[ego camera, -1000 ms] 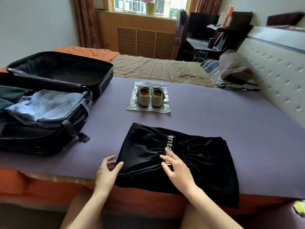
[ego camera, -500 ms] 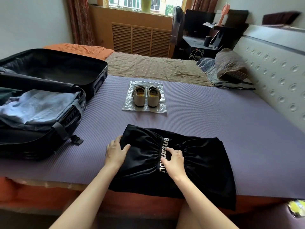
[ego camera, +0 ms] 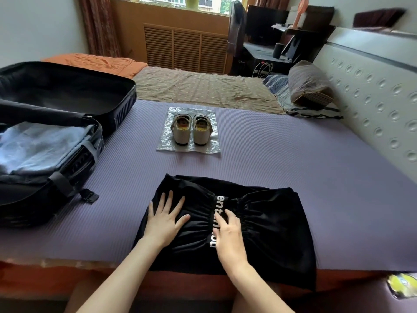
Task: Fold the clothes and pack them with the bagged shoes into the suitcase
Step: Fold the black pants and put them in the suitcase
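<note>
Suitcase point(ego camera: 67, 123) lies open at the left on the purple mat point(ego camera: 293, 159), with a folded light-blue garment point(ego camera: 42, 145) already strapped into its near half (so some packing is done). Further right, the cream shoes point(ego camera: 191, 128) sit on top of a clear plastic bag point(ego camera: 209, 145), not yet bagged. Nearest, the black shorts point(ego camera: 270, 222) lie at the mat's near edge, unfinished: the left hand point(ego camera: 165, 219) presses flat with fingers spread, the right hand point(ego camera: 228, 236) rests loosely curled on the lettered waistband, gripping nothing.

Purple mat point(ego camera: 282, 159) carries suitcase point(ego camera: 45, 154), bagged shoes point(ego camera: 191, 129), black garment point(ego camera: 270, 222).
</note>
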Action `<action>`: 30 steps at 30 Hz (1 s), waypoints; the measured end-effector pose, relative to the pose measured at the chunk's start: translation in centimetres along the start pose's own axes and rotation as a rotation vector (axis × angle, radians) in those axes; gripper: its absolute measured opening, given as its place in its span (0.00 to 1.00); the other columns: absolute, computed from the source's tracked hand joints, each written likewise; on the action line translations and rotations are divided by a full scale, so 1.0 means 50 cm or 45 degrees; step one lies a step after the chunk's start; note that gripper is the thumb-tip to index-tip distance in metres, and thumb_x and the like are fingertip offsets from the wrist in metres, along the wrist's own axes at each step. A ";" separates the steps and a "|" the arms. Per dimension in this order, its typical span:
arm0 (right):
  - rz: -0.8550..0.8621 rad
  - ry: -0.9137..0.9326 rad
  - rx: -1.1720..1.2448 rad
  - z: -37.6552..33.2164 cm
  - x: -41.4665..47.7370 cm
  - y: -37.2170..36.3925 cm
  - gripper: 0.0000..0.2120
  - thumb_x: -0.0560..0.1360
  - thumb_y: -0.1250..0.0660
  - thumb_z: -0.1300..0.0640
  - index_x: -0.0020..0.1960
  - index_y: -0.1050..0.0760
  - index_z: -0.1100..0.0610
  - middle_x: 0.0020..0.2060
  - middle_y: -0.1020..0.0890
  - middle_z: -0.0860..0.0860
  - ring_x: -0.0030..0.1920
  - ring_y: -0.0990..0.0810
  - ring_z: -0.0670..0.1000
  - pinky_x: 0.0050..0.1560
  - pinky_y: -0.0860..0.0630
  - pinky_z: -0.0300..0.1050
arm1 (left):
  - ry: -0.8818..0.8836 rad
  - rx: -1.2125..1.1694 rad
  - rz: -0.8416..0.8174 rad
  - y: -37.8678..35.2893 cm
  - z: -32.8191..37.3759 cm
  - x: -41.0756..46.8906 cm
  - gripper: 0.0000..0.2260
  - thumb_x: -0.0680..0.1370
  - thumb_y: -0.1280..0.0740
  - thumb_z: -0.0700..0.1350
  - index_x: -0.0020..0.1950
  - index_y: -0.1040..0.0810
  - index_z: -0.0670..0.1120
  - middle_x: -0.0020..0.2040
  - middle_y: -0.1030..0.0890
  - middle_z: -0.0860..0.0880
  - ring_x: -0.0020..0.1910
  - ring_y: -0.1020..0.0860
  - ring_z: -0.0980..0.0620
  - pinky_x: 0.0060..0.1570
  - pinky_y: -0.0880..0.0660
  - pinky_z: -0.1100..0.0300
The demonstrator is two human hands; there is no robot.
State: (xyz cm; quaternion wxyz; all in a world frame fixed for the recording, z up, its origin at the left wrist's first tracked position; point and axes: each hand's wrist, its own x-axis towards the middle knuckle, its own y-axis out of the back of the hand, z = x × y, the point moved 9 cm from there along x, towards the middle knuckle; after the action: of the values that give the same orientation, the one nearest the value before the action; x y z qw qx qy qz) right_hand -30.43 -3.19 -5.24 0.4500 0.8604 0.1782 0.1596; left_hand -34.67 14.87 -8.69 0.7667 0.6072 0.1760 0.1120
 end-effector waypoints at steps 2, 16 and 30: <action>0.081 0.106 -0.147 -0.009 -0.001 0.001 0.24 0.66 0.23 0.61 0.62 0.22 0.56 0.59 0.21 0.52 0.60 0.28 0.51 0.56 0.22 0.46 | 0.025 0.016 -0.008 -0.009 -0.005 0.001 0.42 0.58 0.77 0.73 0.70 0.69 0.59 0.77 0.65 0.49 0.73 0.69 0.52 0.70 0.69 0.45; 0.492 -0.562 0.245 0.301 -0.021 0.252 0.28 0.72 0.28 0.56 0.70 0.31 0.58 0.67 0.28 0.58 0.67 0.34 0.62 0.68 0.40 0.54 | -0.220 -0.223 0.236 0.065 0.191 -0.025 0.45 0.64 0.74 0.73 0.77 0.50 0.56 0.78 0.58 0.48 0.74 0.66 0.51 0.68 0.71 0.50; 0.368 -0.949 0.512 0.485 -0.087 0.244 0.10 0.69 0.25 0.52 0.44 0.25 0.52 0.39 0.20 0.49 0.53 0.23 0.57 0.49 0.26 0.49 | -0.370 0.124 -0.099 -0.074 0.336 -0.044 0.34 0.74 0.70 0.68 0.74 0.42 0.59 0.76 0.41 0.43 0.74 0.45 0.43 0.66 0.66 0.40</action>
State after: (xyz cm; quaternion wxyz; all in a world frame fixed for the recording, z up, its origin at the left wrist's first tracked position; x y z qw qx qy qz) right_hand -21.73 -29.02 -8.79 0.2806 0.9455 -0.0907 -0.1381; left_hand -30.03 -1.83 -8.59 0.7575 0.6461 0.0918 -0.0157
